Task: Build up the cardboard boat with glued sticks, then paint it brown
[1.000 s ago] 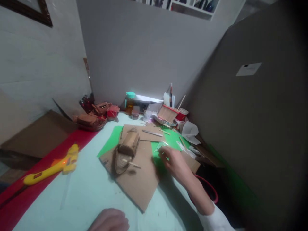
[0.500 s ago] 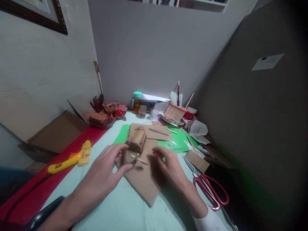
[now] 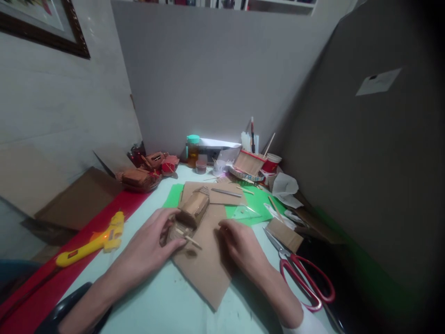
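A small cardboard model with a rounded roof [image 3: 195, 207] stands on a brown cardboard sheet [image 3: 208, 278]. My left hand [image 3: 149, 246] has its thumb and fingers around the near left end of the model, gripping it there. A thin wooden stick [image 3: 193, 242] juts out of that end toward the lower right. To the right of the model, over the cardboard, is my right hand [image 3: 245, 248]; its fingers are curled and their tips are hidden, so whether they hold anything does not show.
A yellow glue gun [image 3: 92, 243] lies at the left on red cloth. Red-handled scissors [image 3: 301, 273] and a small wooden block [image 3: 285, 234] are at the right. Behind are a jar with a teal lid [image 3: 193, 150], reddish-brown models [image 3: 139, 178] and a clear set square [image 3: 245, 212].
The view has shifted slightly. My left hand has closed in on the model's near end, and the model and stick sit a little lower and more to the left. My right hand's fingers are more curled.
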Demonstrator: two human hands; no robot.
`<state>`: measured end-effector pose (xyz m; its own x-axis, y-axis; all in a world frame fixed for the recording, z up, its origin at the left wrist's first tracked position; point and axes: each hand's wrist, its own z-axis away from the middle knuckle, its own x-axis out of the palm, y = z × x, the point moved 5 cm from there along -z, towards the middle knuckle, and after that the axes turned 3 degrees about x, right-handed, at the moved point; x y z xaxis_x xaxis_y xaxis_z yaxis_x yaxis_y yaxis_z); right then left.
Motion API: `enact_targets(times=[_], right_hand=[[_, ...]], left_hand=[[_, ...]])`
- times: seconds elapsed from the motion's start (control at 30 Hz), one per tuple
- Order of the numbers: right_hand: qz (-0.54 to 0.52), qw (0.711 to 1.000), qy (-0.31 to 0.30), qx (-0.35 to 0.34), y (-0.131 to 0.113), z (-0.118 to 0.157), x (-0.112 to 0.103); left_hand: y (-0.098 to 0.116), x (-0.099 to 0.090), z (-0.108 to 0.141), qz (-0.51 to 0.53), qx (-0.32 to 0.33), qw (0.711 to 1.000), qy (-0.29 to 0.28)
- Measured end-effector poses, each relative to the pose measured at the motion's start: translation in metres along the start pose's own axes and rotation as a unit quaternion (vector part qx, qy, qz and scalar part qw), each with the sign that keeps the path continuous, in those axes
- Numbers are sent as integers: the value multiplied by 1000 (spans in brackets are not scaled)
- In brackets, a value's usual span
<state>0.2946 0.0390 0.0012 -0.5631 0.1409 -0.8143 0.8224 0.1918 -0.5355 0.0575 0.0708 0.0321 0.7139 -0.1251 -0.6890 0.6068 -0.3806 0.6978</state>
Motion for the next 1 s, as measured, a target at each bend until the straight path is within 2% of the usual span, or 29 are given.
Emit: enact_targets(times=[0.17,0.5,0.7,0.83,1.0], right_hand=[[10,1000,-14,-8,-6,2,5],[16,1000,-20,-14,-5,2,8],[-4,1000,-14,-17,-3,3,9],[-39,999,5,-5,2,2,8],[-122,990,55,46,12,1,2]], left_hand=[[-5,0,-3,18,27,999,19],[-21,-3,-6,60,0,998,31],[-25,-3,-7,70,6,997,35],[-25,0,-10,80,10,996,38],[-24,2,-13,114,-15,993,40]])
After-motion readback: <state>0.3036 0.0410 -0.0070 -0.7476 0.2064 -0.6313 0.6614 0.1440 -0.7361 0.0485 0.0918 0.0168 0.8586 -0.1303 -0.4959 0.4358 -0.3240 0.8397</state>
